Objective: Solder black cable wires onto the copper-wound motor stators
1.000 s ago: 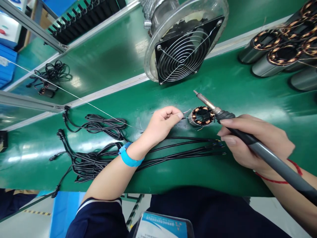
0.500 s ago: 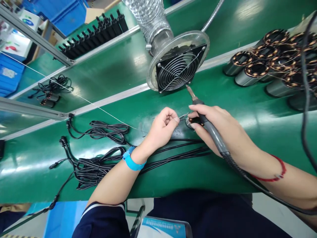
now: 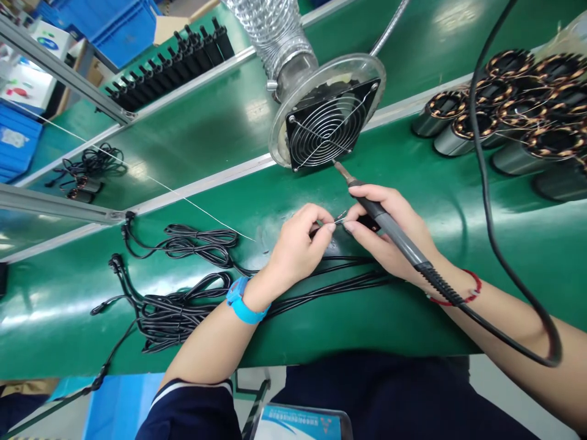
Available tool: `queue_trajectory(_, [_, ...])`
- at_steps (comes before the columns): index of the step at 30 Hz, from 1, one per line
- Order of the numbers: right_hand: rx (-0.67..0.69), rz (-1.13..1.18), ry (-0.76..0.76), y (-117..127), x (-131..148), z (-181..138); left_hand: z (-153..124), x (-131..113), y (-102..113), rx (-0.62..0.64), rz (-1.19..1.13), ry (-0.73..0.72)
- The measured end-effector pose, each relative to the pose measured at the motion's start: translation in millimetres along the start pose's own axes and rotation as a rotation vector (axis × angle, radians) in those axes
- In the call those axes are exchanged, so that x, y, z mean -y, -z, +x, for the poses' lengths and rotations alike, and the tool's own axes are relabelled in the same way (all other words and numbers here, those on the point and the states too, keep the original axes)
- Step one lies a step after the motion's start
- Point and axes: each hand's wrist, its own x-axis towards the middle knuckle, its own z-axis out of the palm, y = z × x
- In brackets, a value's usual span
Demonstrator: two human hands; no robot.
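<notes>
My right hand [image 3: 398, 229] is closed around a grey soldering iron [image 3: 392, 229], its tip slanting up and left to the lower edge of the fan guard. The thumb and a finger of that hand also pinch beside a small black part [image 3: 369, 223], mostly covered by the fingers. Close by, my left hand [image 3: 300, 241] pinches a thin wire end [image 3: 340, 218] with thumb and forefinger; the two hands' fingertips nearly meet. Several black power cords [image 3: 174, 311] run coiled and straight beneath the left forearm. A fine pale wire [image 3: 197, 206] slants down to the bench at left.
A fume extractor fan [image 3: 328, 131] on a foil duct [image 3: 270, 30] hangs above the hands. Several motor stators [image 3: 454, 134] with copper windings stand at right. The iron's cable [image 3: 486, 195] loops over the right side. Black parts [image 3: 183, 61] line the back shelf.
My right hand has shifted slightly left with the soldering iron, and its fingers have closed near the left fingertips. The iron's cable has swung left into a wide loop.
</notes>
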Motion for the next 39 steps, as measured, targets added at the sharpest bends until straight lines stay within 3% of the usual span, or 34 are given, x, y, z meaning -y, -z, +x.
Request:
queue_trajectory(3, [0.048,-0.076,0.060,5,-3,-3,0,3,-4,-0.016,-0.105,0.175])
queue_trajectory(5, [0.078,-0.130,0.130,7,-4,-3,1,4,-6,-0.020,-0.102,0.195])
queue_trajectory(8, [0.081,-0.242,0.177,5,-6,0,1,4,-7,-0.036,-0.042,0.163])
queue_trajectory(13, [-0.026,-0.340,0.115,-5,-9,7,1,5,-8,-0.050,0.005,0.144])
queue_trajectory(19, [-0.008,-0.302,0.179,16,2,-1,-2,7,-12,-0.046,0.034,0.104])
queue_trajectory(24, [-0.126,-0.181,0.160,35,17,-25,-2,6,-14,-0.063,0.109,0.009])
queue_trajectory(31, [-0.279,-0.136,0.293,32,5,-48,-3,7,-15,-0.084,0.166,-0.075])
queue_trajectory(39, [-0.222,-0.113,0.258,31,3,-50,-4,5,-16,-0.093,0.198,-0.090])
